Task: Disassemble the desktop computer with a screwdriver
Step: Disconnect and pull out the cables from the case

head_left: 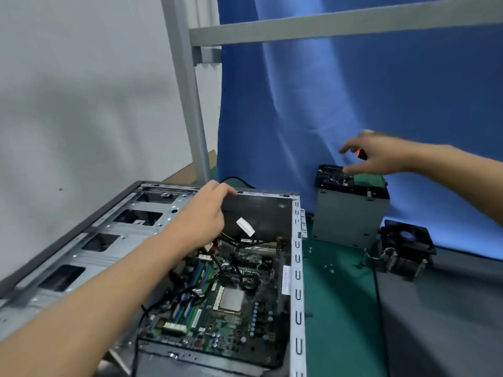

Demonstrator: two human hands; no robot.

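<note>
The desktop computer is lying on its side with the panel off, at the lower left on a green mat on the tabletop. So you're looking straight down at the motherboard, with the bare CPU socket in the middle and a mess of black cables across the far half. The left hand is reaching into the far end of the case, just beside a white tag. Its fingers are bent and close together over the cables, but I honestly can't tell if they've got hold of one. The right hand is well off to the right, hovering over a hard drive that sits on top of a grey metal box just beside the case. Its thumb and index are spread apart over the drive, while the rest of the hand grips the screwdriver. Only its orange-and-black end pokes out, and it's blurry. Near the box on the right is a CPU cooler, fan on top and fins below. Some tiny bits lie on the mat between the case and the cooler, too small to make out. Behind it all hangs a blue curtain on a grey metal frame, with a white wall to the left.
</note>
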